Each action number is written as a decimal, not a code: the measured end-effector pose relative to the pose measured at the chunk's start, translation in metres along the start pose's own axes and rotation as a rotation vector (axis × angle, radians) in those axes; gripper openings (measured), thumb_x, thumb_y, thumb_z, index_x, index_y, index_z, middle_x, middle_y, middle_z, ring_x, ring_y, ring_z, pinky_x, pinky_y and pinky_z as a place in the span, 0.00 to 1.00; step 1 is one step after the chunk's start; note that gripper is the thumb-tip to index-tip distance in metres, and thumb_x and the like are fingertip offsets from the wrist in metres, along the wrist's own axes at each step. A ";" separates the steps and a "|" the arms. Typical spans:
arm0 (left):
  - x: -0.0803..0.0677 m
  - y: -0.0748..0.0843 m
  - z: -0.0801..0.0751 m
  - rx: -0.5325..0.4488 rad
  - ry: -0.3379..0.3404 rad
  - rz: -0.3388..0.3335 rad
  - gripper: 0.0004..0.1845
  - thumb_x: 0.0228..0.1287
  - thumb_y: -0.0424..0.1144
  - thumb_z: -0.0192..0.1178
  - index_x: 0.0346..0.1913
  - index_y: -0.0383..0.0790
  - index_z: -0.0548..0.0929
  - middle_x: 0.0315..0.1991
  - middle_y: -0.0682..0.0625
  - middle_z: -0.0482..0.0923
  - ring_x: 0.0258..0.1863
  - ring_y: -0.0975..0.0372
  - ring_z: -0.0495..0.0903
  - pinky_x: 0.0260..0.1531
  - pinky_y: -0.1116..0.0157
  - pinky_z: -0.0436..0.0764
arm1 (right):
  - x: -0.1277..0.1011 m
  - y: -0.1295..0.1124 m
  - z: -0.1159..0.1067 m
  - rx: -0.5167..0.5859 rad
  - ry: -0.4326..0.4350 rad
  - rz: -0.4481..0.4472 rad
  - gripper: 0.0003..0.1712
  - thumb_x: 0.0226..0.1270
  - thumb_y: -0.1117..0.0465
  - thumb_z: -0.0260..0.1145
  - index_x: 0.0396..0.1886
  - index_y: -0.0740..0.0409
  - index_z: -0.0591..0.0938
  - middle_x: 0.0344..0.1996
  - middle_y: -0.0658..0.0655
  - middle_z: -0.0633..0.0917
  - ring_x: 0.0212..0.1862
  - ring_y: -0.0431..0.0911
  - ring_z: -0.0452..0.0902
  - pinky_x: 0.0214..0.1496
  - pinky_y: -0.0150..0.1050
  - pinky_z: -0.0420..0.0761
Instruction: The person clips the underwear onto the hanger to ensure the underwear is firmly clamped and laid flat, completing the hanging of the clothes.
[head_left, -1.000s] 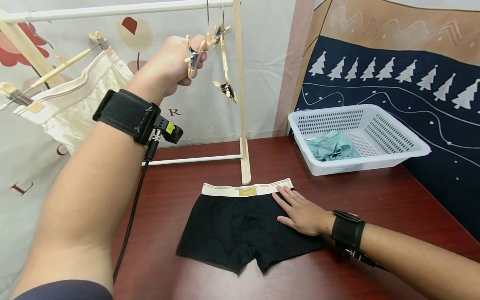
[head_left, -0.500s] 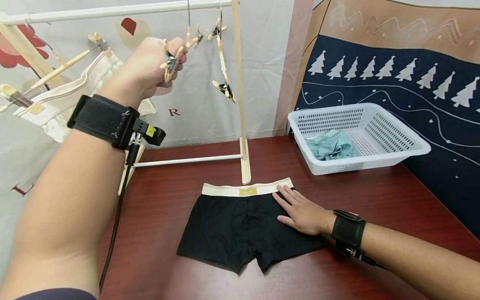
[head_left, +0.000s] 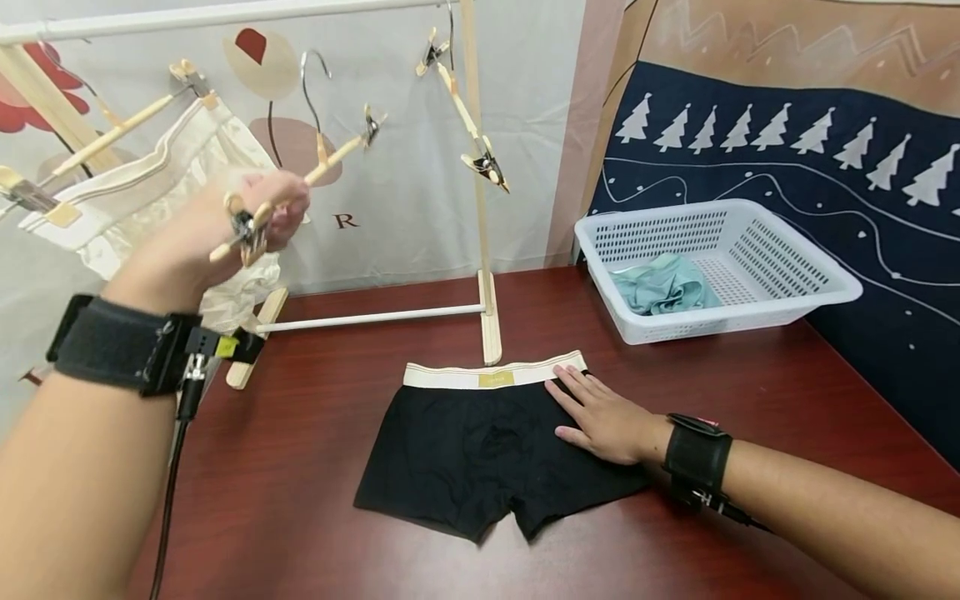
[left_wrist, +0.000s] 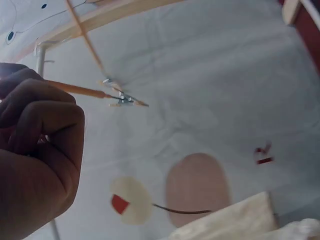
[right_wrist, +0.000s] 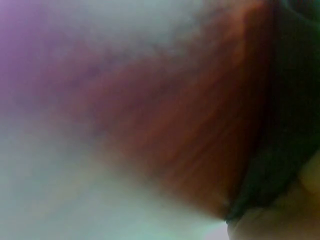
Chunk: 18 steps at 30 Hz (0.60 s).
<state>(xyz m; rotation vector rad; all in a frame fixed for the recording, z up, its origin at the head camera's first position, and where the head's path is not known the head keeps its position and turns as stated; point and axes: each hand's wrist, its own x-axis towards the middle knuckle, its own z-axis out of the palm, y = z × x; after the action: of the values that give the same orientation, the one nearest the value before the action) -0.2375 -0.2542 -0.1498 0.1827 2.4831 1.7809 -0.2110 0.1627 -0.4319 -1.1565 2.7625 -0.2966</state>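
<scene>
1. From the head view, over a dark red table [head_left: 315,467]: left hand [head_left: 225,229] raised off the table, fingers curled round one end of a wooden clip hanger [head_left: 311,171]. Hanger is tilted, metal hook up, free of the white rail [head_left: 187,17]. Right hand [head_left: 603,417] lies flat, fingers straight, pressing the right side of the black shorts [head_left: 487,454], fingertips at the cream waistband. Shorts are spread flat in front of the rack's upright post [head_left: 480,208].
2. Same view, surroundings: second clip hanger [head_left: 468,125] hangs on the rail by the post. Cream garment [head_left: 150,196] is clipped at left. White basket [head_left: 712,271] sits at right rear with a teal cloth [head_left: 660,287] inside.
3. Left wrist view: left hand [left_wrist: 37,165] clenched about the hanger bar [left_wrist: 80,91]; metal clip at the far end, pale printed backdrop behind.
4. Right wrist view: badly blurred. Red table surface and a dark patch, likely the shorts [right_wrist: 290,125]; cannot tell the fingers here.
</scene>
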 end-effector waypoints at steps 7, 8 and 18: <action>-0.020 -0.056 0.013 0.314 -0.110 -0.014 0.17 0.74 0.42 0.49 0.23 0.47 0.78 0.16 0.58 0.66 0.12 0.67 0.63 0.08 0.66 0.66 | 0.000 -0.003 -0.007 -0.008 -0.046 0.017 0.39 0.78 0.46 0.54 0.78 0.64 0.57 0.78 0.69 0.53 0.80 0.64 0.46 0.77 0.63 0.53; -0.021 -0.064 0.015 0.311 -0.141 -0.022 0.17 0.74 0.41 0.48 0.24 0.46 0.77 0.16 0.58 0.65 0.12 0.67 0.63 0.08 0.66 0.65 | 0.000 -0.003 -0.007 -0.012 -0.047 0.015 0.39 0.78 0.46 0.54 0.78 0.64 0.57 0.78 0.69 0.53 0.80 0.64 0.47 0.77 0.63 0.54; -0.029 -0.123 0.035 0.327 -0.258 0.018 0.16 0.74 0.37 0.48 0.25 0.38 0.74 0.22 0.55 0.64 0.18 0.66 0.61 0.18 0.66 0.64 | -0.008 -0.005 -0.008 -0.031 -0.017 -0.034 0.39 0.77 0.46 0.55 0.77 0.65 0.59 0.78 0.70 0.55 0.79 0.65 0.49 0.76 0.64 0.56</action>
<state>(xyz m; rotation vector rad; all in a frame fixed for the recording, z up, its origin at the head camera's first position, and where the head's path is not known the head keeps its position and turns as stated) -0.2107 -0.2649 -0.2779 0.4259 2.5642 1.2503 -0.2036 0.1655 -0.4227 -1.2081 2.7450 -0.2472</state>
